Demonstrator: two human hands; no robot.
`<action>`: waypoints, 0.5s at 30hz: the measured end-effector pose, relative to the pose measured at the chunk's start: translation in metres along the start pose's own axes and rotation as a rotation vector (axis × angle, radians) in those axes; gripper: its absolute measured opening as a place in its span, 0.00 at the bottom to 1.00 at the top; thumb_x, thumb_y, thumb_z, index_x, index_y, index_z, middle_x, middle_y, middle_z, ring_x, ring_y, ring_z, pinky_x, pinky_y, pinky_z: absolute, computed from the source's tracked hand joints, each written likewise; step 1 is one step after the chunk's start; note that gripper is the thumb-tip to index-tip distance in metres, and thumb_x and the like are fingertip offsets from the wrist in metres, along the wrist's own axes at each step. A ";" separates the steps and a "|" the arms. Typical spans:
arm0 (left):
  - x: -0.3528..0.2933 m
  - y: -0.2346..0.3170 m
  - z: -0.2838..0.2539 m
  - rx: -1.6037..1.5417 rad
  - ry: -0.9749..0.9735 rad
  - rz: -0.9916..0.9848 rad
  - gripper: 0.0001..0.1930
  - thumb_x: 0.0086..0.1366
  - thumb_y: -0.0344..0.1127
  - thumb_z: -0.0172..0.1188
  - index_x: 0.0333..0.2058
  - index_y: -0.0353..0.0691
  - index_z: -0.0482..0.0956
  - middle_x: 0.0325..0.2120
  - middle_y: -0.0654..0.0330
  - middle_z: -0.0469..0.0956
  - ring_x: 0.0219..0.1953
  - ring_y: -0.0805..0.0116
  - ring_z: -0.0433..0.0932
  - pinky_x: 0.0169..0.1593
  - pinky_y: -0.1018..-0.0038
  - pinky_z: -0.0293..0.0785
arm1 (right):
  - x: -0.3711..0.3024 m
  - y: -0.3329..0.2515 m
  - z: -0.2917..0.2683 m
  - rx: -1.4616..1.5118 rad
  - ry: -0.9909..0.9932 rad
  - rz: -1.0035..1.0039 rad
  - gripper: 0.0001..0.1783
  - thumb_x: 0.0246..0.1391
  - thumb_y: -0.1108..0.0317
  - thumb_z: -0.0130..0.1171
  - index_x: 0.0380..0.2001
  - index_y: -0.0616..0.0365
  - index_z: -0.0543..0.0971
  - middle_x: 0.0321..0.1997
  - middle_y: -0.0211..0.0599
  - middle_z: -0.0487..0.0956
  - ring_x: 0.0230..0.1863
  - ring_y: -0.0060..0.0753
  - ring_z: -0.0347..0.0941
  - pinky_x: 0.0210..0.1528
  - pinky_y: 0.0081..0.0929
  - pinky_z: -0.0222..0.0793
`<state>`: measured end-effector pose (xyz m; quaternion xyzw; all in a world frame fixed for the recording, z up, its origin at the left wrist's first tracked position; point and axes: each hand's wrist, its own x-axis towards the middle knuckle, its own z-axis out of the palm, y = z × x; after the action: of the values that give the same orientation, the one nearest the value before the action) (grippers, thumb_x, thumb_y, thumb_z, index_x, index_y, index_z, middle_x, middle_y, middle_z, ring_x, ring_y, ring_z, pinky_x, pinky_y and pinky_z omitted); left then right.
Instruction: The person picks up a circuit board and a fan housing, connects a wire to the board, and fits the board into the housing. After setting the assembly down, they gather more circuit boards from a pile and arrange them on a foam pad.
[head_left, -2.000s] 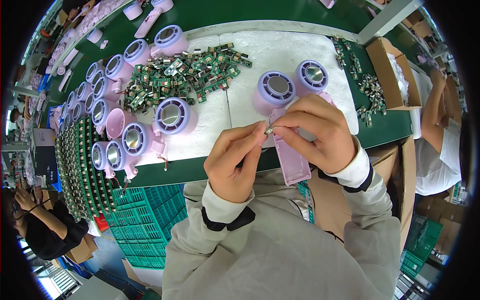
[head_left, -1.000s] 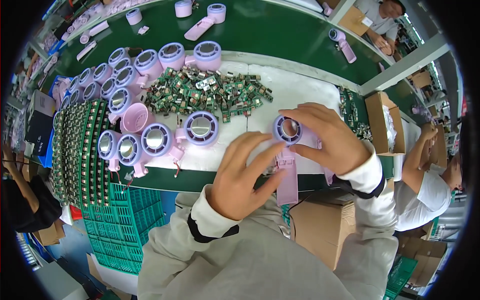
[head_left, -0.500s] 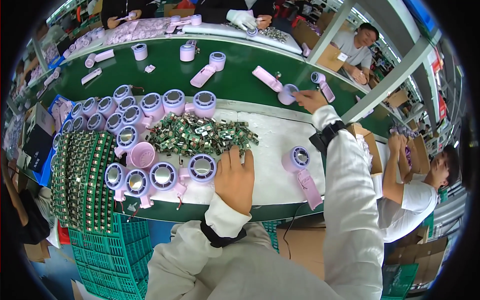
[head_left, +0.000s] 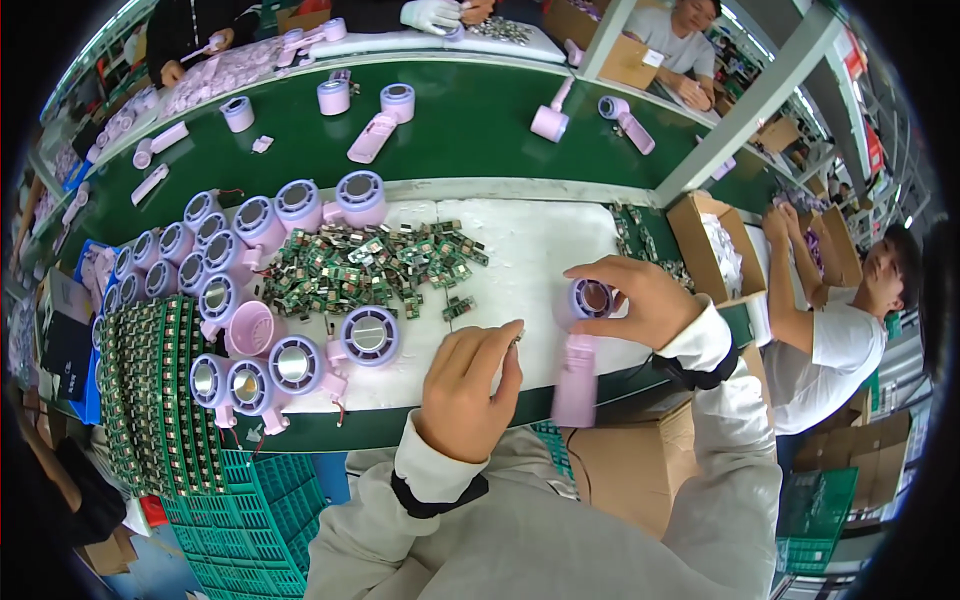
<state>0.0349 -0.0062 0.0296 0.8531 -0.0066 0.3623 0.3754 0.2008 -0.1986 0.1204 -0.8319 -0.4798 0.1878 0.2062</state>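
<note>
My left hand (head_left: 468,392) is raised above the white mat with thumb and index finger pinched on a small circuit board (head_left: 516,338), of which only an edge shows. My right hand (head_left: 648,302) curls its thumb and fingers around the round head of a pink and lilac handheld fan (head_left: 592,298). The fan's pink handle (head_left: 575,385) points toward me, over the mat's front edge. Left of my hands lies a heap of green circuit boards (head_left: 350,270). Several fan heads with round silver discs (head_left: 370,335) stand beside it, near an open pink cup-shaped housing (head_left: 255,328).
Stacked rows of circuit boards (head_left: 165,395) stand at the left, above green crates (head_left: 255,520). Beyond the mat, fan parts lie on a green conveyor belt (head_left: 460,130). A metal post (head_left: 740,110) and an open carton (head_left: 715,250) are at right. Co-workers sit across and to the right.
My right hand has left the fan on the belt, now turned, and come back to grip the fan on the mat. My left hand has withdrawn from the board heap, pinching a piece. The view has shifted.
</note>
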 end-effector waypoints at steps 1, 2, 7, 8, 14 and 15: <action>-0.003 0.003 0.001 -0.120 -0.007 -0.061 0.20 0.58 0.17 0.64 0.50 0.36 0.82 0.40 0.53 0.83 0.41 0.56 0.82 0.46 0.67 0.79 | -0.006 -0.010 0.008 -0.038 0.074 0.102 0.30 0.52 0.60 0.75 0.57 0.56 0.80 0.53 0.45 0.79 0.49 0.42 0.79 0.51 0.34 0.76; -0.006 0.005 0.003 -0.238 -0.015 -0.125 0.20 0.58 0.17 0.63 0.50 0.35 0.82 0.39 0.53 0.83 0.41 0.58 0.83 0.46 0.69 0.79 | -0.009 -0.015 0.015 -0.076 0.144 0.205 0.30 0.51 0.62 0.76 0.57 0.56 0.81 0.52 0.46 0.79 0.48 0.43 0.79 0.49 0.34 0.76; -0.021 -0.003 0.009 -0.649 -0.008 -0.426 0.17 0.59 0.17 0.63 0.48 0.33 0.82 0.37 0.53 0.83 0.39 0.62 0.84 0.45 0.72 0.79 | -0.017 -0.021 0.041 -0.435 0.666 -0.078 0.28 0.49 0.62 0.77 0.55 0.53 0.83 0.41 0.42 0.82 0.37 0.41 0.81 0.41 0.35 0.78; -0.024 -0.002 0.008 -0.647 -0.022 -0.439 0.17 0.59 0.17 0.63 0.48 0.33 0.82 0.37 0.53 0.83 0.39 0.62 0.84 0.45 0.72 0.79 | -0.023 -0.029 0.045 -0.337 0.565 -0.028 0.27 0.49 0.62 0.76 0.54 0.53 0.83 0.38 0.40 0.81 0.34 0.40 0.81 0.39 0.35 0.78; -0.023 0.011 0.000 -0.680 -0.264 -0.345 0.13 0.63 0.18 0.62 0.47 0.32 0.82 0.40 0.55 0.83 0.40 0.70 0.82 0.46 0.76 0.77 | -0.026 -0.018 0.070 -0.247 0.280 -0.102 0.19 0.53 0.65 0.70 0.49 0.52 0.84 0.28 0.33 0.79 0.25 0.39 0.79 0.31 0.34 0.77; -0.022 0.011 -0.001 -0.629 -0.338 -0.249 0.13 0.63 0.18 0.63 0.46 0.32 0.82 0.40 0.55 0.83 0.40 0.70 0.82 0.46 0.76 0.77 | -0.024 -0.015 0.074 -0.253 0.291 -0.082 0.19 0.53 0.65 0.70 0.49 0.52 0.84 0.28 0.33 0.79 0.25 0.39 0.79 0.31 0.34 0.77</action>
<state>0.0149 -0.0195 0.0231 0.7382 -0.0754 0.1484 0.6537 0.1408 -0.2007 0.0689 -0.8491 -0.4984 -0.0046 0.1747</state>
